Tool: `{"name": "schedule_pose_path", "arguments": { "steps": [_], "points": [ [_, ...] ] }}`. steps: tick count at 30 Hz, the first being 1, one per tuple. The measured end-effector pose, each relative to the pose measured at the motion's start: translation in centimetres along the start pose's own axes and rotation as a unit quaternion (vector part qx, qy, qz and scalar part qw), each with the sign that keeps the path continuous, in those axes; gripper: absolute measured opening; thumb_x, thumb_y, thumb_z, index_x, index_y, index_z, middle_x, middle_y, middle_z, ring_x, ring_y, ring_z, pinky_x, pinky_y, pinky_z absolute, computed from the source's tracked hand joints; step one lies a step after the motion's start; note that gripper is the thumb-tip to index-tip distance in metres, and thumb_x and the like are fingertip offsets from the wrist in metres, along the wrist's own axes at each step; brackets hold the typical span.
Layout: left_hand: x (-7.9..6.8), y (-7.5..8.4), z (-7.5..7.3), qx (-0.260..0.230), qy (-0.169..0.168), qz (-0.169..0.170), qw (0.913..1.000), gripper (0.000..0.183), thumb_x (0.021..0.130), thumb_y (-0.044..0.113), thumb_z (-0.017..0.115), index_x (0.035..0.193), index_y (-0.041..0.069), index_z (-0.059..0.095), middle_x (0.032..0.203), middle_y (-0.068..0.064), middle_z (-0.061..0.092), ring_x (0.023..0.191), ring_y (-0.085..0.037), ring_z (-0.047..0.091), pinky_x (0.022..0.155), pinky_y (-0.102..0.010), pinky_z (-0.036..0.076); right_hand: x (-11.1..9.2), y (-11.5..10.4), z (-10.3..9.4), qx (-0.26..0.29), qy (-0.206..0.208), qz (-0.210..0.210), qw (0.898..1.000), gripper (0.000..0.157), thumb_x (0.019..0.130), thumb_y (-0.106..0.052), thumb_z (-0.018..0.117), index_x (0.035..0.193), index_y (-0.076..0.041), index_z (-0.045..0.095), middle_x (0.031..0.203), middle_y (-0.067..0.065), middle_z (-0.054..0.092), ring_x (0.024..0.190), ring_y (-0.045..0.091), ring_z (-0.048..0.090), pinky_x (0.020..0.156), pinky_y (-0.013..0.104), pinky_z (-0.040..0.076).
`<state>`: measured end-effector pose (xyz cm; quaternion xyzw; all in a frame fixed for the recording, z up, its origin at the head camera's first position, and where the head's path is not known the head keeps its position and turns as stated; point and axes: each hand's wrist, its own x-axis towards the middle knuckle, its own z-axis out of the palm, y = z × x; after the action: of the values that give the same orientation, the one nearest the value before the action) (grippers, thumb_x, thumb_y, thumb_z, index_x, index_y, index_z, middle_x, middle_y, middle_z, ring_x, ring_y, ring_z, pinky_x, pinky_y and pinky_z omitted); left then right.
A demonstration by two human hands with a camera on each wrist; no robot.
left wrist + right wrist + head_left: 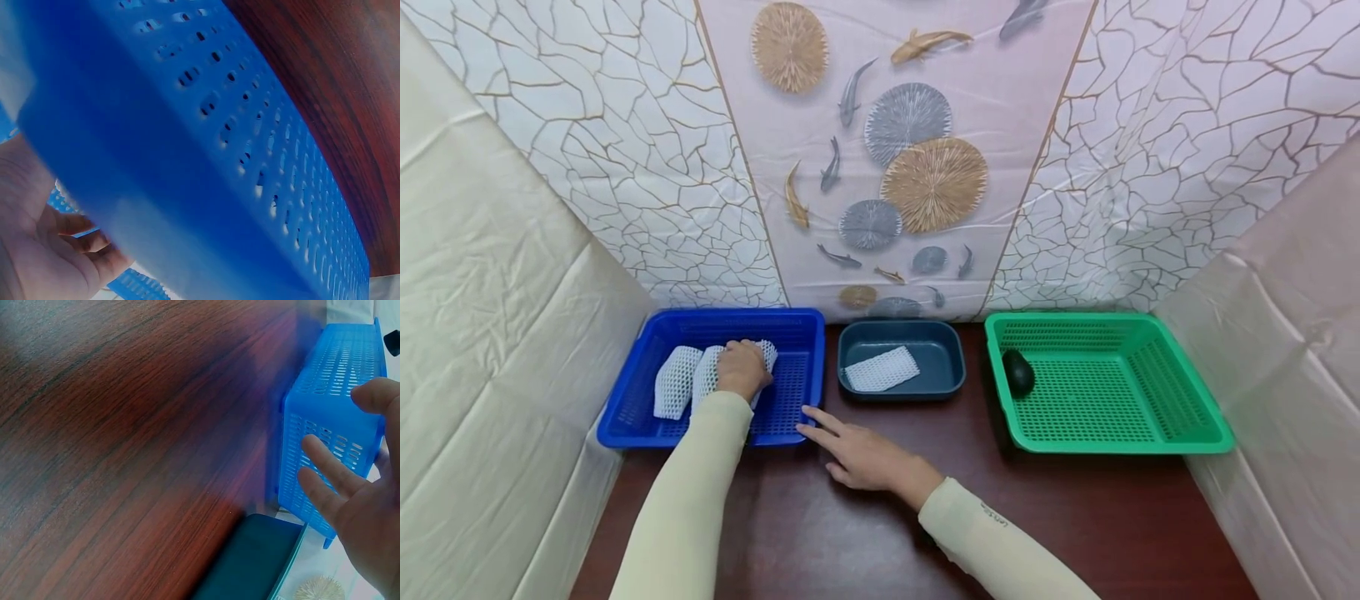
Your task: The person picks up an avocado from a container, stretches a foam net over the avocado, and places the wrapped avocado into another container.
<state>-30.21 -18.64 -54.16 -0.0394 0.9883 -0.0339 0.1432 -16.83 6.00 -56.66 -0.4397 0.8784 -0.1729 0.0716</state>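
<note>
My left hand (743,368) reaches into the blue basket (711,315), its fingers curled over a white foam net sleeve (768,353) on the right of a group. The sleeves look bulky; their contents are hidden. Another foam net sleeve (676,380) lies to the left, and one more (706,372) sits partly under the hand. In the left wrist view the basket wall hides most of what the fingers (94,240) grip. My right hand (867,457) hovers beside the basket's front right corner, fingers spread and holding nothing. Its fingers (331,465) show against the basket side in the right wrist view.
A dark grey-blue tray (951,367) stands at the back middle with a flat foam net sleeve (882,369) in it. To the right is a green basket (1112,445) holding a dark avocado-like fruit (1018,373). Patterned cloth walls (880,275) enclose the brown table (820,542).
</note>
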Motion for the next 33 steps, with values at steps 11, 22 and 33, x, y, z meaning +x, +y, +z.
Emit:
{"name": "schedule_pose_path", "arguments": {
  "steps": [11, 22, 33],
  "points": [
    [0.3, -0.1, 0.3, -0.028, -0.02, -0.014, 0.9993, 0.086, 0.09, 0.041, 0.077, 0.141, -0.019, 0.042, 0.134, -0.04, 0.05, 0.118, -0.049, 0.06, 0.094, -0.056, 0.056, 0.1, 0.2, 0.2, 0.004, -0.005, -0.003, 1.0, 0.08, 0.101, -0.021, 0.066, 0.166, -0.027, 0.02, 0.175, -0.002, 0.005, 0.125, 0.02, 0.063, 0.095, 0.032, 0.056],
    [-0.3, -0.2, 0.0, -0.046, -0.004, -0.003, 0.9989, 0.083, 0.087, 0.043, 0.079, 0.137, -0.015, 0.047, 0.128, -0.036, 0.052, 0.118, -0.052, 0.058, 0.094, -0.061, 0.054, 0.1, 0.1, 0.3, 0.008, -0.009, 0.0, 1.0, 0.079, 0.101, -0.022, 0.066, 0.166, -0.025, 0.021, 0.175, -0.005, 0.0, 0.134, 0.021, 0.058, 0.102, 0.036, 0.054],
    [-0.1, -0.1, -0.7, -0.018, 0.026, 0.003, 0.9995, 0.084, 0.09, 0.05, 0.075, 0.137, -0.014, 0.047, 0.127, -0.034, 0.052, 0.119, -0.051, 0.056, 0.095, -0.061, 0.052, 0.0, 0.0, 0.0, -0.008, -0.017, -0.001, 1.0, 0.078, 0.102, -0.025, 0.065, 0.166, -0.025, 0.02, 0.176, -0.001, 0.004, 0.133, 0.025, 0.058, 0.105, 0.039, 0.053]
  ]
}}
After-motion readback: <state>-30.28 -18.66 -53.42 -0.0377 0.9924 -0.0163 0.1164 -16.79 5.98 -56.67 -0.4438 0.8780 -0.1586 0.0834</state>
